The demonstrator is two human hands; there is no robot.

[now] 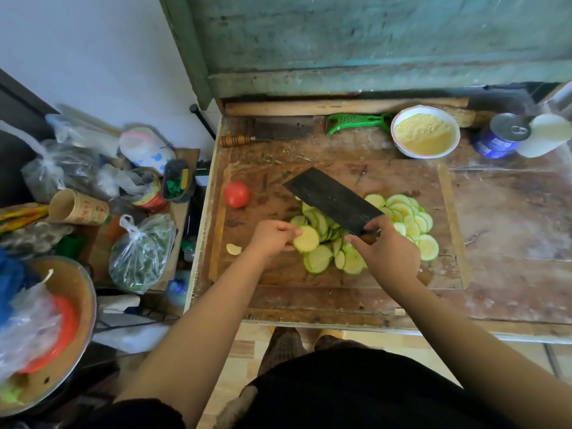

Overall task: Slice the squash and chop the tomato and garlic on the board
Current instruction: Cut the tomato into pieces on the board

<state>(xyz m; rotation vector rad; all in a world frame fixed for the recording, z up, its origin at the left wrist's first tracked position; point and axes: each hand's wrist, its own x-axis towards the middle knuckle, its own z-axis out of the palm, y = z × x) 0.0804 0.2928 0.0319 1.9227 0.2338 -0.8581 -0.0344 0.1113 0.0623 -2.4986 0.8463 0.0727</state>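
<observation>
Can't read any labels from here. My right hand (385, 253) grips the black cleaver (332, 199) over pale green squash slices (408, 218) on the worn wooden board (402, 181); left hand (272, 238) pinches one slice. Red tomato (236, 194) sits far-left on the board.

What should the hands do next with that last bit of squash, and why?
Probably bring the cleaver down for one more slice. The left hand holds only a short squash end beside the pile of slices, and the right hand grips the cleaver above it. The tomato sits whole.
</observation>
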